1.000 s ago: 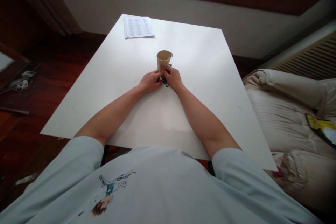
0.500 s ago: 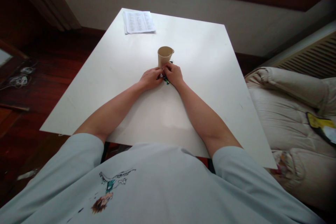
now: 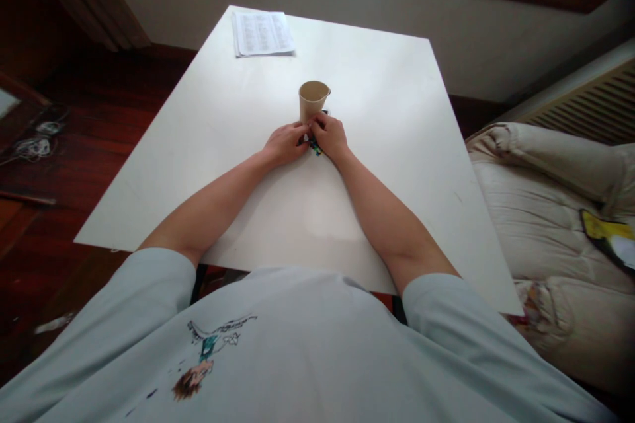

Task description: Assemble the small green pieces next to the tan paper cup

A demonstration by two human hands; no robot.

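A beige cup (image 3: 311, 104) with a pouring lip stands upright on the white table (image 3: 238, 99). Just in front of it my left hand (image 3: 288, 143) and my right hand (image 3: 329, 135) meet, their fingers closed and almost touching. What the fingertips pinch, if anything, is too small and too covered to make out. Small dark, green and blue pieces (image 3: 316, 148) show on the table between the two hands. A dark bit is partly visible behind my right hand, beside the cup's base.
A stack of printed paper (image 3: 264, 33) lies at the table's far left corner. To the right stands a cushioned beige sofa (image 3: 530, 211) with a yellow and black item on it. Cables (image 3: 37, 142) lie at the left. A wall runs behind the table.
The view has shifted slightly. My right fingers have shifted a little near the cup's base; both hands stay together over the small pieces, and the cup stays in place.
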